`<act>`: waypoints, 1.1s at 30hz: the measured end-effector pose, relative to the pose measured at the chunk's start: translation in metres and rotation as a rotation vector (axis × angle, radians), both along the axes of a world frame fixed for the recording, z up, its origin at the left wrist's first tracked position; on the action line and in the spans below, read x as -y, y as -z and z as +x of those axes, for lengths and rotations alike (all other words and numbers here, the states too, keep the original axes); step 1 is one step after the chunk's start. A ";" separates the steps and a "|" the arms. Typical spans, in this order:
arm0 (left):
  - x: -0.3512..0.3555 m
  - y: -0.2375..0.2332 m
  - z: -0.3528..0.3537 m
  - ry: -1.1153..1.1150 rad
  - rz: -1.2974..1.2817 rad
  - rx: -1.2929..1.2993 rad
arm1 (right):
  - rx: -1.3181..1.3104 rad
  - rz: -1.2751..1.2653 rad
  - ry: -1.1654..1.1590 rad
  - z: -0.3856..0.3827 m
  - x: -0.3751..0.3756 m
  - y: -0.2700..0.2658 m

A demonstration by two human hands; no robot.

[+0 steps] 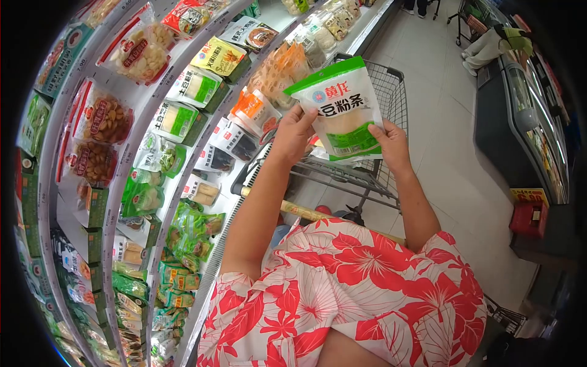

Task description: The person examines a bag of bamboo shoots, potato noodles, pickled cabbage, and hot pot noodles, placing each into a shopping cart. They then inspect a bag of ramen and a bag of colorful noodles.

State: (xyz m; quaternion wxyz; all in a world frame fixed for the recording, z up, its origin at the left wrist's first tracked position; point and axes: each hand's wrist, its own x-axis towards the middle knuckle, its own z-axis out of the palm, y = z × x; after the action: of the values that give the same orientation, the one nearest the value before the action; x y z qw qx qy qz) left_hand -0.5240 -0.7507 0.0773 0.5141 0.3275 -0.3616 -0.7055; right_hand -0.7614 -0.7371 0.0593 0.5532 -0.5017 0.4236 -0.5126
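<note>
A white and green packet of potato noodles (343, 124) is held upright in front of me, its printed front facing up toward me. My left hand (295, 133) pinches its left edge, thumb on the front. At the lower right edge my right hand (392, 144) grips it, with the thumb also on the front. The fingers behind the packet are partly hidden. Beneath it is a wire shopping cart (396, 87), its basket largely covered by the packet. The cart's handle bar (306, 212) lies close to my body.
Tiered shelves on the left hold many packets, including similar green and white noodle packets (175, 121), a yellow packet (218, 58) and bags of brown nuts (105, 119). Right of the tiled aisle (437, 131) stands a dark display case (504, 128). Another person (498, 46) is beside it.
</note>
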 end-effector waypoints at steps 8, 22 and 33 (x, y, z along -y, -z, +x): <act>0.015 0.085 -0.023 -0.077 0.172 0.190 | -0.267 0.026 0.056 -0.021 0.047 0.078; -0.018 0.126 0.003 -0.140 -0.364 1.147 | -0.820 -0.141 -0.376 -0.018 0.031 0.212; -0.033 0.117 0.008 -0.246 -0.431 1.056 | -0.895 -0.013 -0.670 0.021 0.036 0.178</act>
State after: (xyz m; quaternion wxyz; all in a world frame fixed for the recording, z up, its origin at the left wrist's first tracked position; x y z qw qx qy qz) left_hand -0.5156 -0.7179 -0.0399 0.3973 0.5625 -0.6636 -0.2922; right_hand -0.7400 -0.7731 -0.1184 0.4490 -0.7811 0.4313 -0.0486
